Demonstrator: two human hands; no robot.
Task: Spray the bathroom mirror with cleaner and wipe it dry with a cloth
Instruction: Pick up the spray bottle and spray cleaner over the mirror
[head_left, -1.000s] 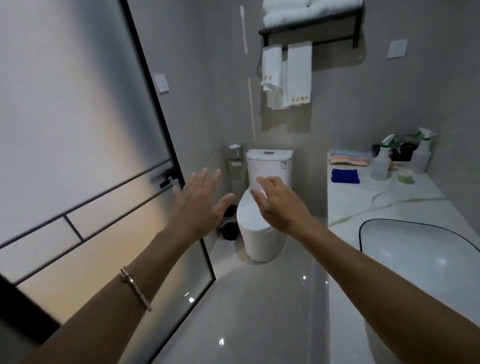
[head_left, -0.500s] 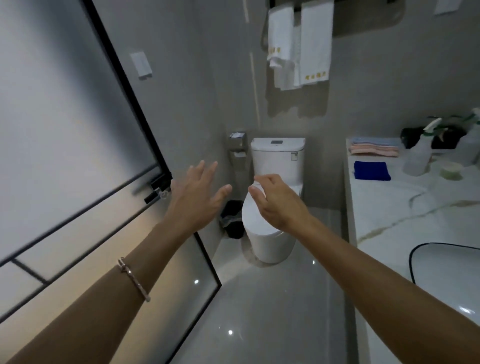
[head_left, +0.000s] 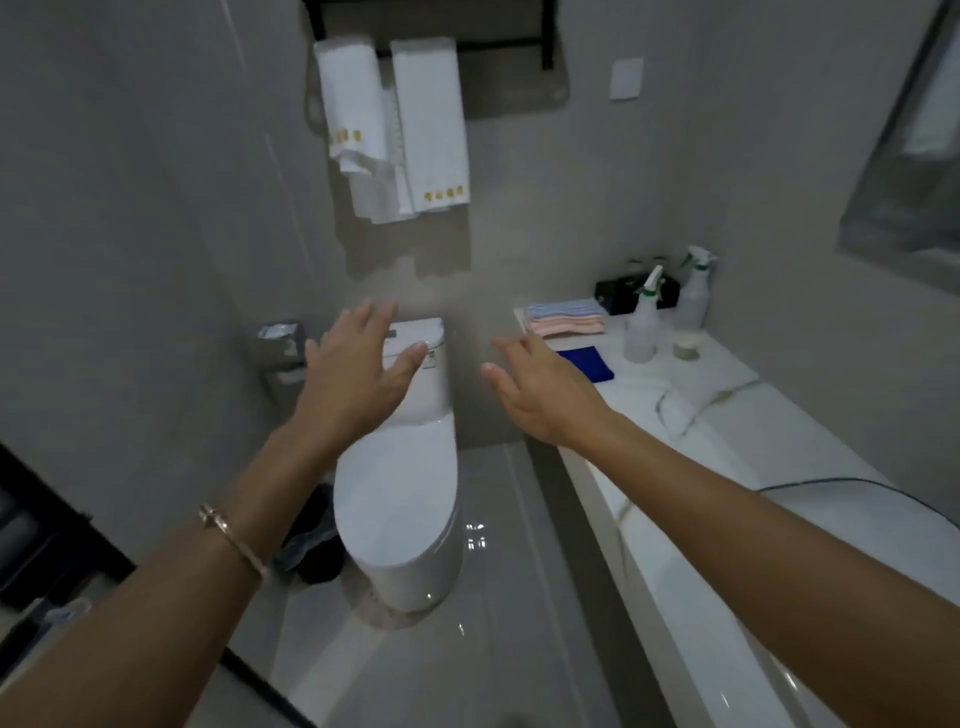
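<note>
The mirror (head_left: 914, 171) hangs on the right wall above the white marble counter (head_left: 727, 447). At the counter's far end stand two clear spray bottles (head_left: 643, 325) (head_left: 695, 293). A folded blue cloth (head_left: 587, 362) lies near them, partly behind my right hand. My left hand (head_left: 358, 374) is held out in the air in front of the toilet, fingers spread, holding nothing. My right hand (head_left: 540, 395) reaches forward with straight fingers, empty, just short of the counter's far left corner.
A white toilet (head_left: 400, 499) stands ahead with a dark bin (head_left: 317, 551) to its left. White towels (head_left: 400, 130) hang on a black rack. Folded striped cloths (head_left: 566, 318), a black box (head_left: 623, 293) and a small jar (head_left: 688, 344) sit on the counter. A sink rim (head_left: 831, 483) shows at right.
The view has swung right and forward: the frosted glass door has slid out on the left, and the mirror has come into sight. Both hands have moved forward; my right hand's fingers have straightened.
</note>
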